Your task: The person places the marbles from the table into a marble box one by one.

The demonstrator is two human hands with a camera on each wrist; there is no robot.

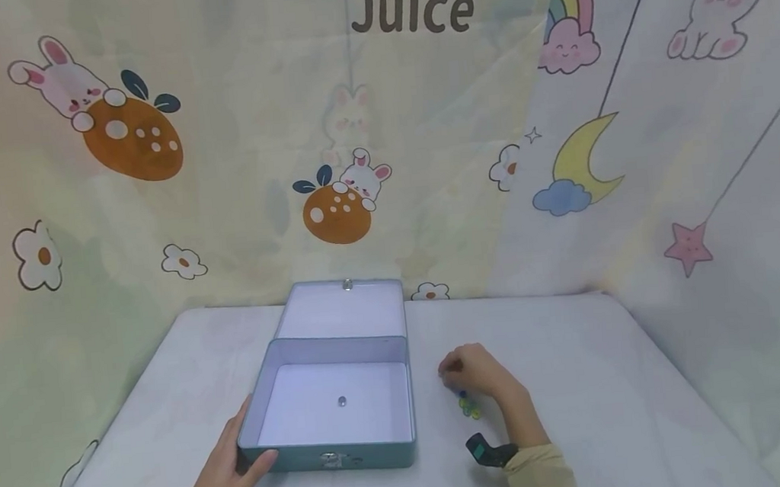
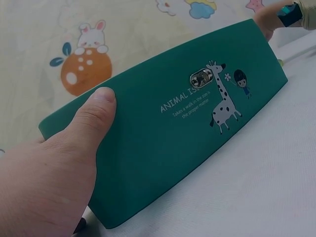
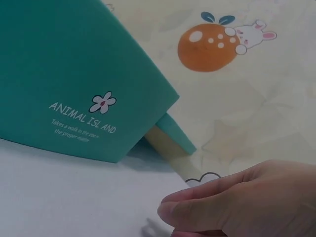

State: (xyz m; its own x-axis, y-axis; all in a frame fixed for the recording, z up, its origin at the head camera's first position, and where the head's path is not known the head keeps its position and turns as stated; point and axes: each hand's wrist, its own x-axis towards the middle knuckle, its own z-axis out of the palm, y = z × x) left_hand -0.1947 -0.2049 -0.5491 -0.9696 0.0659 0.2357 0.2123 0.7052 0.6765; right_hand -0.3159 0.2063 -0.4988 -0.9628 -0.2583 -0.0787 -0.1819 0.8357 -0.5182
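An open teal tin box stands on the table, its lid tilted back. At the box's front left corner my left hand grips the wall. The thumb lies on the printed front face, and the other fingers are behind. A small shiny grey piece lies on the box floor. To the right of the box, my right hand is low over the table with thumb and fingertips together; I cannot tell whether something is between them. Several small green and yellow marble-like pieces lie right by that hand.
A white cloth covers the table. Printed fabric with rabbits and flowers hangs behind and at both sides. A black wrist device sits at the right sleeve. The box's metal clasp sticks out from its front.
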